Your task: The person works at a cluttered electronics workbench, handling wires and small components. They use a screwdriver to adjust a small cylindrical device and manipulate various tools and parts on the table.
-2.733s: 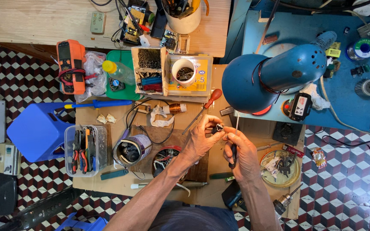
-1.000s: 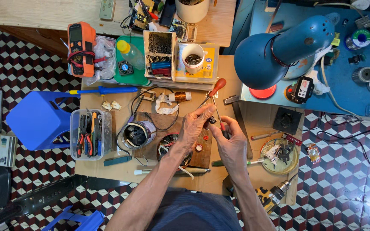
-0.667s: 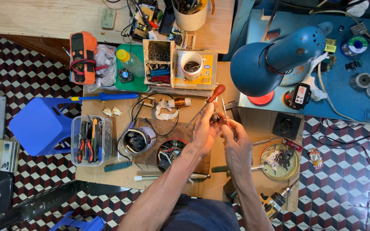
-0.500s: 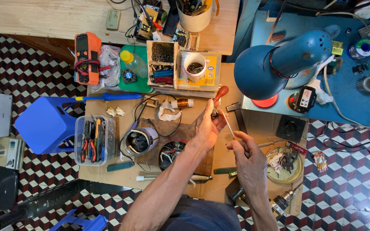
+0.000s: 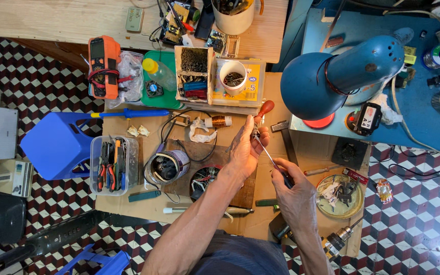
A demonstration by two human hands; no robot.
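My left hand (image 5: 247,148) is raised over the cardboard-covered bench (image 5: 128,209), its fingertips pinching a small metal part (image 5: 254,130). My right hand (image 5: 295,196) is lower and to the right, closed on the dark handle of a thin screwdriver (image 5: 269,157). The shaft slants up-left, and its tip reaches the part in my left fingers. A red-handled screwdriver (image 5: 265,108) lies on the bench just beyond my left hand. Below my left wrist sits a motor stator (image 5: 204,181) with coloured wires.
A blue desk lamp (image 5: 332,76) hangs over the right side. A clear box of pliers (image 5: 113,165), a round can (image 5: 166,165), a copper coil (image 5: 220,121) and an orange multimeter (image 5: 103,66) lie to the left. To the right are a dish of parts (image 5: 339,196) and a drill (image 5: 337,242).
My right hand has drawn back toward me and to the right, away from my left hand. My left hand stays raised with the part.
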